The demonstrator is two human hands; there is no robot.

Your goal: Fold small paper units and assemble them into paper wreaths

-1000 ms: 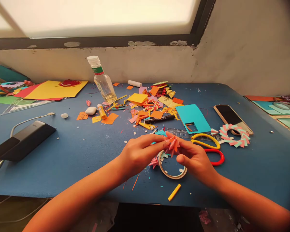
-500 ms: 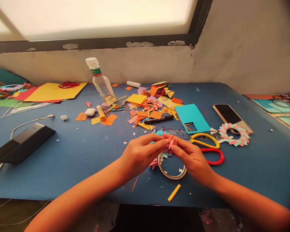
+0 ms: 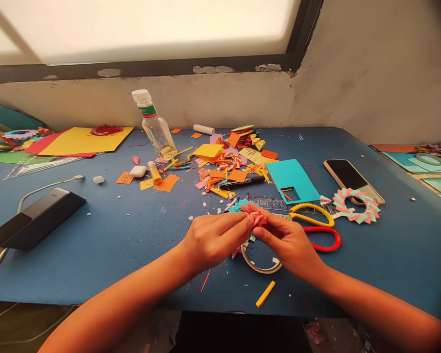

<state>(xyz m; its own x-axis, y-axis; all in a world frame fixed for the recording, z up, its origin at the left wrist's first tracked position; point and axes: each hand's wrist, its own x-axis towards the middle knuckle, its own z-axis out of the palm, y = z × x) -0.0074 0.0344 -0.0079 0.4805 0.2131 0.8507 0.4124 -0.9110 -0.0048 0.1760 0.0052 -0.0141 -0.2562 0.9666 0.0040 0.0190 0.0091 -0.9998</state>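
Observation:
Between my fingertips is a small folded pink paper piece (image 3: 257,218), mostly covered by them. My left hand (image 3: 216,238) pinches it from the left. My right hand (image 3: 288,240) grips it from the right, thumb beneath and fingers above. Under both hands lies a roll of tape (image 3: 259,268), its ring partly hidden, with paper bits inside it. Right of my right hand rest scissors with one yellow and one red handle (image 3: 327,250). Behind my fingers, some blue folded paper (image 3: 238,206) shows in part.
A clear bottle (image 3: 158,132) stands at the back, near a glue stick (image 3: 154,172). Coloured paper scraps (image 3: 216,174) cover the middle. Blue card (image 3: 292,179), a phone (image 3: 347,176) and a pink-and-green paper ring (image 3: 356,213) lie right. A black device (image 3: 36,218) with a cable sits left.
My fingers have shifted slightly on the pink paper piece, and my left fingers are lower and cover more of it. Other things on the table stay put.

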